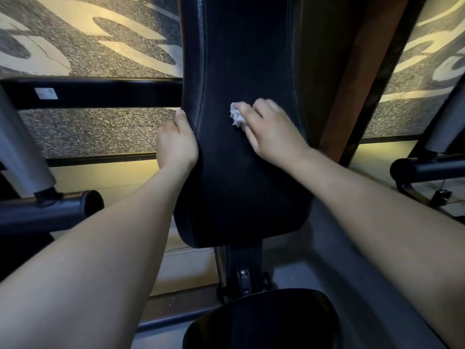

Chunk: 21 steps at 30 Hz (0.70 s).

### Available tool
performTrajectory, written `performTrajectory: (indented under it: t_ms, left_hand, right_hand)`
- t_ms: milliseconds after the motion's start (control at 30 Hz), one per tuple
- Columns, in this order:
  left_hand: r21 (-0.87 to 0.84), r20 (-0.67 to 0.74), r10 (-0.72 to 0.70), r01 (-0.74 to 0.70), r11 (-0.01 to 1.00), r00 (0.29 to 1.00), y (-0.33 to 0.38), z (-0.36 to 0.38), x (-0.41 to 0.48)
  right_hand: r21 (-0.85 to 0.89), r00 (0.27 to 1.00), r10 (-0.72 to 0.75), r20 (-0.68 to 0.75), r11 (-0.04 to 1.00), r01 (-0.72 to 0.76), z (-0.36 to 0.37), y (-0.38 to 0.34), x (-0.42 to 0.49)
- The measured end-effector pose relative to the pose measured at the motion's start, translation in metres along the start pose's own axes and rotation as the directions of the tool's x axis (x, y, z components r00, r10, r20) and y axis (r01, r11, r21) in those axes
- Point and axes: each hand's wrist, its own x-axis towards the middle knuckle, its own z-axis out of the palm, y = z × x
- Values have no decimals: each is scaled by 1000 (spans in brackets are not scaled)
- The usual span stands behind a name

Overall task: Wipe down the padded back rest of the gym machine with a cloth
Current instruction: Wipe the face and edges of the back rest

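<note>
Right hand [270, 127] bunches cloth [237, 117] against back rest [241, 59] mid-pad for wiping pressure, while left hand [176, 142] grips its left edge, likely bracing it.

My right hand [270, 129] presses a small crumpled white cloth [237, 116] against the black padded back rest [241, 59], with my fingers curled over the cloth near the middle of the pad. My left hand [177, 144] grips the pad's left edge, thumb on the front face and fingers wrapped behind it. Below the back rest, a dark post [242, 270] with a bolt runs down to the black seat [261, 321] at the near edge. A black frame bar [105, 93] with a white sticker [46, 93] crosses at left. Speckled flooring with pale markings [95, 39] lies beyond.
</note>
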Motion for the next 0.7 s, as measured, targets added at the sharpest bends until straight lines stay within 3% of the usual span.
performTrajectory:
  t_ms: [33,167,233,333,433,500,600,633,700]
  left_hand:
    - [-10,-3,3,-3,1000,1000,0,0,0]
    - [3,-20,16,-16,1000,1000,-2,0,0]
    - [2,-15,16,-16,1000,1000,-1,1,0]
    - [26,5,11,-11,1000,1000,0,0,0]
    - [54,11,15,-15,998,1000,0,0,-1]
    - [59,9,25,-25,998,1000,0,0,0]
    - [55,7,25,-25,998,1000,-2,1,2]
    - [45,6,23,-23,999,1000,-2,1,3]
    - [22,2,14,-14,1000,1000,-2,2,4]
  right_hand:
    - [18,1000,-6,9,1000,6,4,-6,-5]
    - [27,937,-316,151,949,315,4,-12,-22]
    - [-19,946,-294,135,954,299,-1,1,-6]
    - [-77,997,-73,22,994,74,-7,16,26]
    - [-36,994,95,-58,995,-97,-2,4,37]
    - [9,999,-48,4,999,48,4,-10,23]
    - [17,930,-339,141,940,340,-2,0,7]
    - [-23,923,-352,157,933,360,-7,9,13]
    - [-95,964,-242,111,963,252,-15,25,32]
